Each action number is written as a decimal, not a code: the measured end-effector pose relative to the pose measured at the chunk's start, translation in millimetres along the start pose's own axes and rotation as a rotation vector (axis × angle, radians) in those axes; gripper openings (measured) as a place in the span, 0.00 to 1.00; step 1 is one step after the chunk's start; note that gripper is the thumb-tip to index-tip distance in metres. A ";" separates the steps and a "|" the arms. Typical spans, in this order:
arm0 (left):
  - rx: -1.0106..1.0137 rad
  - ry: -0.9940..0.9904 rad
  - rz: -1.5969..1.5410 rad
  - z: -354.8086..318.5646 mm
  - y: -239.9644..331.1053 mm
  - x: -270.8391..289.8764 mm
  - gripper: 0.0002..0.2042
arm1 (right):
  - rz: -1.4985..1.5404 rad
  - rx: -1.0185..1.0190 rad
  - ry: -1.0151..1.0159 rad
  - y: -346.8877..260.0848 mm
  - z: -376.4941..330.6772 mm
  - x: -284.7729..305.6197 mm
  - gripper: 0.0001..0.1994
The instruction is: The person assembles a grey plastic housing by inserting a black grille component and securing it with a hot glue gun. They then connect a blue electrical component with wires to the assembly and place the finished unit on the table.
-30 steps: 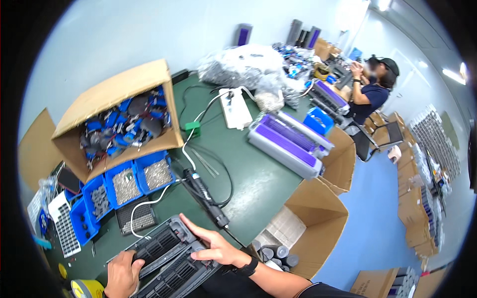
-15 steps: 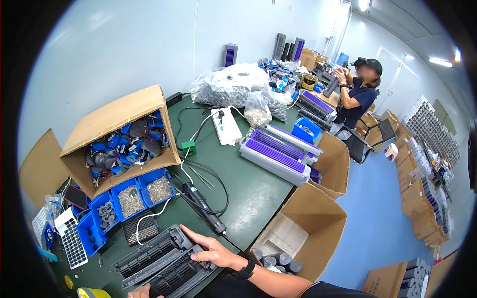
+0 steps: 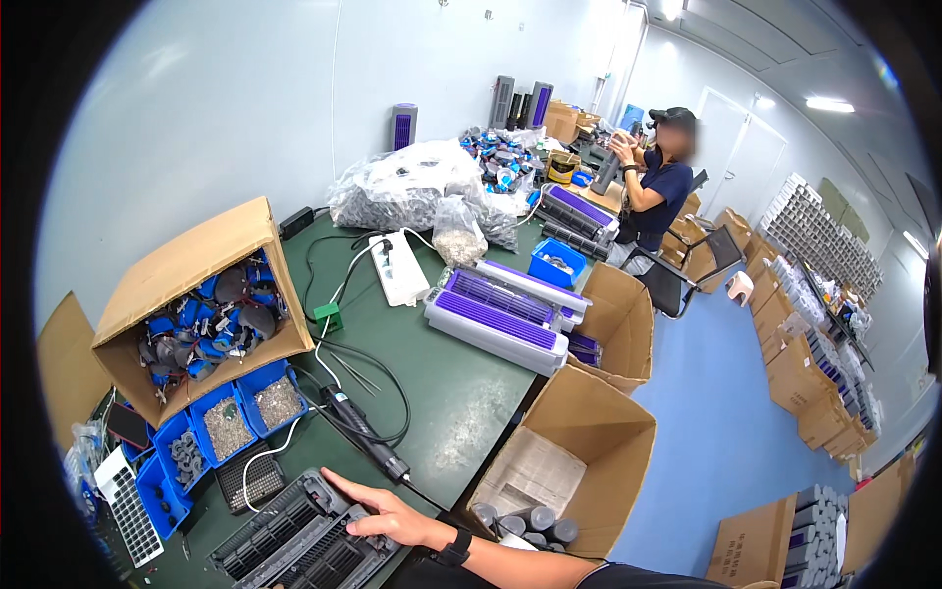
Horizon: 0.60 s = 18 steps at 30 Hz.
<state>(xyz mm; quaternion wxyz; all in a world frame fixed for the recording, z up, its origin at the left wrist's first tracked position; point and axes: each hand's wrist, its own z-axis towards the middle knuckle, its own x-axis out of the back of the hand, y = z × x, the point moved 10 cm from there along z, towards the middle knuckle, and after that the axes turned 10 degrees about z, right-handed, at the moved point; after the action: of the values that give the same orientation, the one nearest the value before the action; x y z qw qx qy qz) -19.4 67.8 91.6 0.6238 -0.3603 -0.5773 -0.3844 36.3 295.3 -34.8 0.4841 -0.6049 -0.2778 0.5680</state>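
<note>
Green tabletop, dark-gray slotted housing at its near edge. Right hand clamped on the housing's right end, thumb on top, fingers over the far side; left hand not visible. I'd brace both ends, keep it flat so nothing skews. Tipped carton, left side: blue-and-gray parts. Blue bins before it: small hardware. Open carton off right edge: gray cylinders.

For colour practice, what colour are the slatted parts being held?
Slatted parts: dark grey, best in head view.
</note>
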 end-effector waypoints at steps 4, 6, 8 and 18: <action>0.019 -0.027 -0.027 2.8 -4.0 -5.5 0.16 | -0.177 0.099 -0.018 -13.1 1.5 3.4 0.44; -0.028 0.051 -0.026 -2.2 -17.7 -18.8 0.22 | -0.125 0.080 0.010 -11.9 4.0 3.1 0.44; -0.001 0.029 -0.079 6.9 -12.8 -9.1 0.20 | -0.046 0.085 0.052 -11.6 2.2 3.8 0.45; -0.039 -0.061 -0.121 2.0 -27.9 -30.6 0.23 | 0.092 0.024 -0.020 -12.9 1.7 -4.4 0.44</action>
<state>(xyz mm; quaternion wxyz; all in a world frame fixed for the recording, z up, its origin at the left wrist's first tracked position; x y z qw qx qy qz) -46.4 59.1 61.3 0.5743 -0.3485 -0.6093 -0.4213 36.6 296.8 -21.1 0.4618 -0.6055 -0.2479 0.5989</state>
